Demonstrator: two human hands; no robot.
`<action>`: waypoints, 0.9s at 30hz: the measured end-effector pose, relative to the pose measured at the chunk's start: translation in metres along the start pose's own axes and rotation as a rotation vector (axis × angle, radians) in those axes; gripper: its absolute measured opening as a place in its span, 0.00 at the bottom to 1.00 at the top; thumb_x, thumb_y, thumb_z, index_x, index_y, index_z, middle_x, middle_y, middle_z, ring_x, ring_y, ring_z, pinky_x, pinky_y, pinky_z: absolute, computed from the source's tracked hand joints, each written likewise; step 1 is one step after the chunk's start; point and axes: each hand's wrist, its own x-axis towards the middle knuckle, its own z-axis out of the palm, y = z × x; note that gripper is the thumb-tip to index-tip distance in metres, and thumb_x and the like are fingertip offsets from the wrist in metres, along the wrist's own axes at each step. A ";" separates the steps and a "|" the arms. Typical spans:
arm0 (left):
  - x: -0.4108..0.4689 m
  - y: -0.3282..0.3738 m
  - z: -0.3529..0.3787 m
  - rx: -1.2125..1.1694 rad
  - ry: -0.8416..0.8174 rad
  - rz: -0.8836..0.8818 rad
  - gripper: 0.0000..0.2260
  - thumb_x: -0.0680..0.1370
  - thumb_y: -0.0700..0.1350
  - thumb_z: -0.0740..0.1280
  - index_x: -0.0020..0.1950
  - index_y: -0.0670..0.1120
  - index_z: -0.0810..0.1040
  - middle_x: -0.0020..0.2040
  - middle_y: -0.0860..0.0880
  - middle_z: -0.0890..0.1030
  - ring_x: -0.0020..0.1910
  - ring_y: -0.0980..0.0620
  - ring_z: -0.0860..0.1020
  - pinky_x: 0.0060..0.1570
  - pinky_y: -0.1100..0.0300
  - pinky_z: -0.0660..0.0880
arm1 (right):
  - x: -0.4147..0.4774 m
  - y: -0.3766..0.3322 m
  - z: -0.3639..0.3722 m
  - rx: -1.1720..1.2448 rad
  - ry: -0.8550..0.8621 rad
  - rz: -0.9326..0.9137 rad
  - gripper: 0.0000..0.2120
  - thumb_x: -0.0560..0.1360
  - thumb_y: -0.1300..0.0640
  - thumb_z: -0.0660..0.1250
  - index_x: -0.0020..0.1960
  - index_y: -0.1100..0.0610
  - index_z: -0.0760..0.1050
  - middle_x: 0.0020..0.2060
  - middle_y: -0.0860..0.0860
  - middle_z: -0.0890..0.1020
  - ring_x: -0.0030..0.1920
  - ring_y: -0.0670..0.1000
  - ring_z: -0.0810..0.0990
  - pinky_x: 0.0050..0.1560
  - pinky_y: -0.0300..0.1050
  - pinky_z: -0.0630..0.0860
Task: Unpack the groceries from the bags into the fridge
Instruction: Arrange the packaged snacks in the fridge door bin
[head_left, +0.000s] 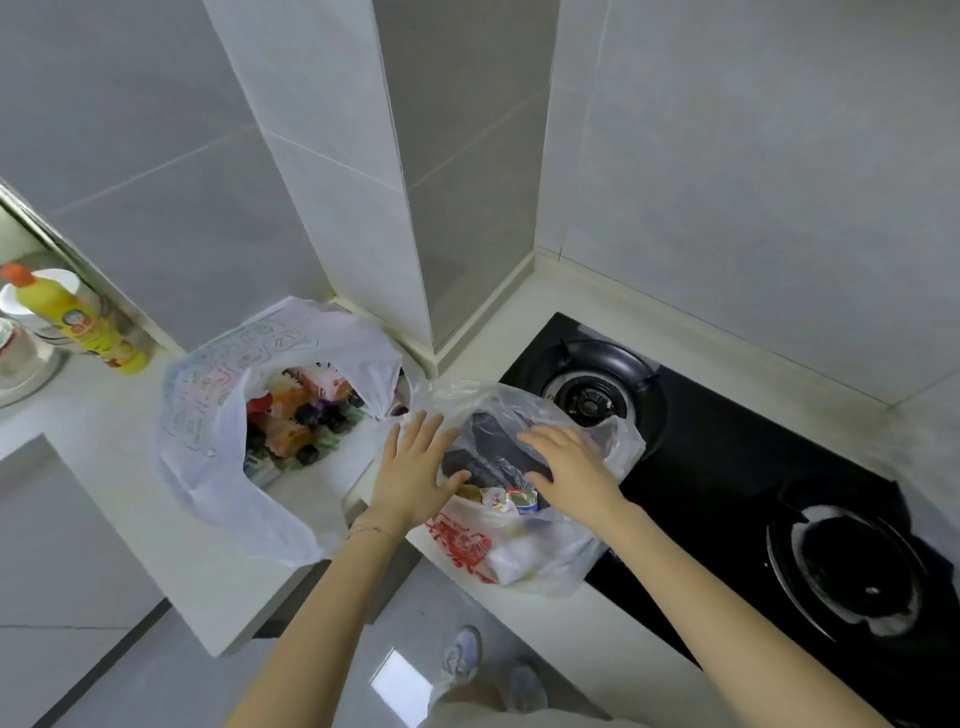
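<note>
While spreading the mouth of the clear bag (545, 545) on the counter (130, 493), not gripping anything, just pressing on plastic. Got the left hand (415, 467) flat on the left lip, fingers straight and fanned out; got the right hand (569, 467) doing the same on the right lip, fingers loose and open. Puts the groceries right in the gap between the two, a bit lower down: dark packet (483, 462) deep in the middle, yellowish packet (511, 500) at the near edge, almost touching the right hand. Looks like a short dip down and inward from either side, probably handier for the right hand. Seems to lie long side left to right across the gap, though hard to say under crinkled plastic. Also got a white bag (208, 415) full of bottles off to the left, nearer the left hand. Can't see any fridge, so no idea which way to carry. Worth watching the clear bag's right side, hanging over the black hob (727, 467).
</note>
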 end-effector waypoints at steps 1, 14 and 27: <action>0.007 -0.002 0.004 -0.010 -0.011 0.038 0.35 0.73 0.67 0.48 0.75 0.50 0.66 0.78 0.48 0.60 0.79 0.45 0.50 0.75 0.47 0.40 | 0.004 0.000 0.005 -0.003 -0.025 0.014 0.26 0.77 0.54 0.66 0.74 0.52 0.65 0.70 0.47 0.69 0.72 0.50 0.62 0.71 0.42 0.56; 0.027 -0.038 0.050 0.032 -0.325 0.192 0.40 0.67 0.70 0.58 0.77 0.55 0.59 0.78 0.50 0.55 0.79 0.44 0.43 0.75 0.41 0.41 | 0.022 -0.015 0.068 -0.234 -0.275 0.247 0.31 0.76 0.42 0.63 0.75 0.50 0.61 0.74 0.52 0.60 0.75 0.56 0.51 0.75 0.56 0.42; 0.011 -0.043 0.046 -0.032 -0.357 0.135 0.39 0.74 0.64 0.66 0.79 0.54 0.53 0.80 0.50 0.45 0.78 0.47 0.36 0.73 0.44 0.35 | 0.020 -0.030 0.097 -0.102 -0.112 0.347 0.10 0.74 0.54 0.68 0.55 0.53 0.78 0.60 0.48 0.73 0.68 0.52 0.64 0.72 0.51 0.41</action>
